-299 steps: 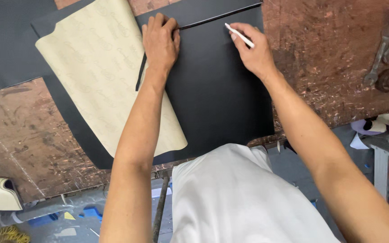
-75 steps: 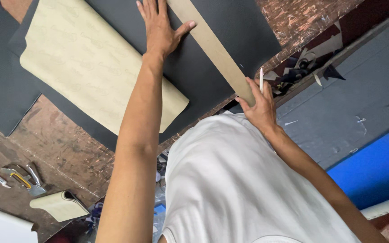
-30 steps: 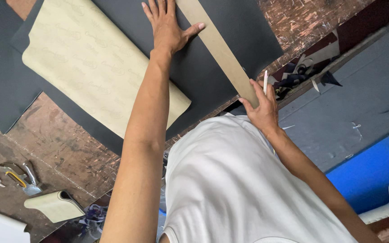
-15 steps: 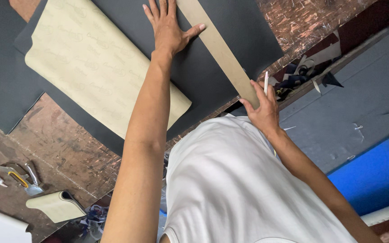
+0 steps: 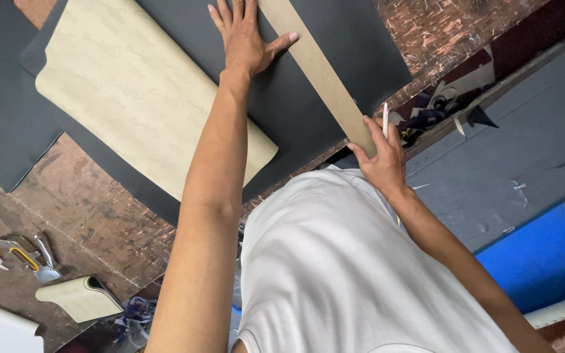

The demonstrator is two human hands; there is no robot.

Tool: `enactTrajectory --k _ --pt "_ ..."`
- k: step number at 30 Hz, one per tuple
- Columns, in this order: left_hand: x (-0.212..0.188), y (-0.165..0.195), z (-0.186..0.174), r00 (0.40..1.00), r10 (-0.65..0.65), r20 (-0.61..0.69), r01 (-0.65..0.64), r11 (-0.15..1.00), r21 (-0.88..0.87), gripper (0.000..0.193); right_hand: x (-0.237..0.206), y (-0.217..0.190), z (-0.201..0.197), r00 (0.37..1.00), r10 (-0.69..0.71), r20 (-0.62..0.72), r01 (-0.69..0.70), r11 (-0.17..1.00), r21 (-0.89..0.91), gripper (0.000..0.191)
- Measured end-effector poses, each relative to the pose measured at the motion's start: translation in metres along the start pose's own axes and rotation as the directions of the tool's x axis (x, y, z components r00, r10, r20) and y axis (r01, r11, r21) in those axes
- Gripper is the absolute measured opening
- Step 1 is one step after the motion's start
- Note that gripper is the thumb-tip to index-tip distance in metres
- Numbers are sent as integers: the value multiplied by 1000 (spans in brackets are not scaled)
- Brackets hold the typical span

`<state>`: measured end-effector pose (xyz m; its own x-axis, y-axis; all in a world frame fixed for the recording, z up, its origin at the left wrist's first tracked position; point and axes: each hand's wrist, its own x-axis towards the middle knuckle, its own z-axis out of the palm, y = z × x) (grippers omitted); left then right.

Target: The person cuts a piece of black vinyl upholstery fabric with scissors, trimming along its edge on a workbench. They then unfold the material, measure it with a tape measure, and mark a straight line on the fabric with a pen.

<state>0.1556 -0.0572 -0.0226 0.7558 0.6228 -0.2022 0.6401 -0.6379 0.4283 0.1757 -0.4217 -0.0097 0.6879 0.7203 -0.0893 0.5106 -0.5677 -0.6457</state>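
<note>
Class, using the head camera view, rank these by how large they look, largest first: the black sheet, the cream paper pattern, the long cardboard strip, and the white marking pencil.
1. Black sheet
2. Cream paper pattern
3. Long cardboard strip, partly cut off at the top edge
4. White marking pencil, in the right hand

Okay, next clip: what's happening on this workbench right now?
A person in a white shirt leans over a scratched brown workbench. The left hand presses flat on a black sheet of material, beside a long tan cardboard strip laid across it. The right hand grips the strip's near end while also holding a thin white marking pencil. A cream paper pattern piece lies on the sheet to the left.
</note>
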Motion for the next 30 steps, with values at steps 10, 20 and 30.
enactTrajectory --k 10,20,30 --pt "-2 0 -2 998 38 -50 -38 999 -12 124 1 -3 -1 1000 -1 -22 2 999 36 66" --pt "0 -2 2 1000 25 12 -26 995 91 137 2 -4 -3 999 -10 -36 11 1000 26 66" --pt "0 9 1 999 -24 33 18 986 166 148 24 -15 -42 994 -93 52 97 992 -83 69"
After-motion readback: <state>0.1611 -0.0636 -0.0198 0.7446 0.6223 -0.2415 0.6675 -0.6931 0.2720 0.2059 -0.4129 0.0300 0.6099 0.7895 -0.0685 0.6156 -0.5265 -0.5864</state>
